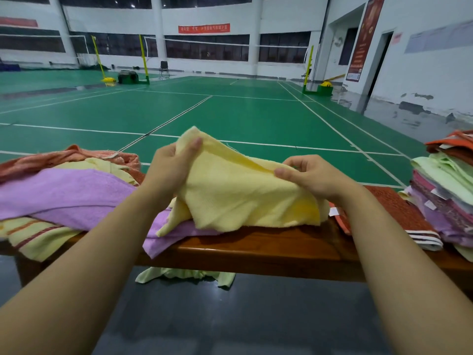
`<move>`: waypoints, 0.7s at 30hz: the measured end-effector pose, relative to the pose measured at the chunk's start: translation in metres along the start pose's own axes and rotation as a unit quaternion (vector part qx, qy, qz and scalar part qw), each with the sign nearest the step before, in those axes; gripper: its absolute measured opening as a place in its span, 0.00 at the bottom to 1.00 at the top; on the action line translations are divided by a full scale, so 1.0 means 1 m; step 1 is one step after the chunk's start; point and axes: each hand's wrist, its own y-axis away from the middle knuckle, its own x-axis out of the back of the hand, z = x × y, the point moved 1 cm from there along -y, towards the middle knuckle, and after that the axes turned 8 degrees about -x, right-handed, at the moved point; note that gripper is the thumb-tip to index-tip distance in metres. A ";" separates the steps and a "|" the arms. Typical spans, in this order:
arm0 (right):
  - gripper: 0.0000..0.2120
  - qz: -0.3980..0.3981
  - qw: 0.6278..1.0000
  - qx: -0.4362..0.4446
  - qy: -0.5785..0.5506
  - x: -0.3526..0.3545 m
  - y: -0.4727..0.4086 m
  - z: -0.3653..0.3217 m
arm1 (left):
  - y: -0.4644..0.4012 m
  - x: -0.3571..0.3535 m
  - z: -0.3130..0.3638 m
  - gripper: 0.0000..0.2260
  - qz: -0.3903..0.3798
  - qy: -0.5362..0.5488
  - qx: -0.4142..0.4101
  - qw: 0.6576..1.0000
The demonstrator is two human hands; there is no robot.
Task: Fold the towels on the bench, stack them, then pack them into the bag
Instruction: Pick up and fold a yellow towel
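Note:
A pale yellow towel (245, 196) hangs over the middle of the wooden bench (258, 248), lifted by its upper edge. My left hand (171, 167) pinches its top left corner between thumb and fingers. My right hand (312, 175) pinches the edge further right. Left of it lies a loose heap: a purple towel (66, 193), an orange towel (74, 156) and a striped yellow towel (35, 237). At the right end rises a stack of folded towels (445, 190) in green, pink, purple and orange. No bag is in view.
A rust-red towel (391, 208) lies flat on the bench between the yellow towel and the stack. A light green cloth (184, 275) lies on the dark floor under the bench. Beyond the bench stretches a green badminton court (230, 111) with nets and posts.

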 end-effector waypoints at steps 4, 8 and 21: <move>0.19 0.004 1.000 -0.025 -0.009 0.003 0.001 0.008 | -0.006 0.013 -0.002 0.21 0.028 0.022 0.019 0.999; 0.26 -0.016 0.998 -0.056 0.023 0.000 0.002 0.023 | -0.012 0.026 -0.009 0.16 0.129 0.001 0.042 0.991; 0.21 -0.123 0.991 -0.034 0.027 -0.013 0.000 0.044 | -0.016 0.085 -0.048 0.31 0.367 0.016 0.171 0.914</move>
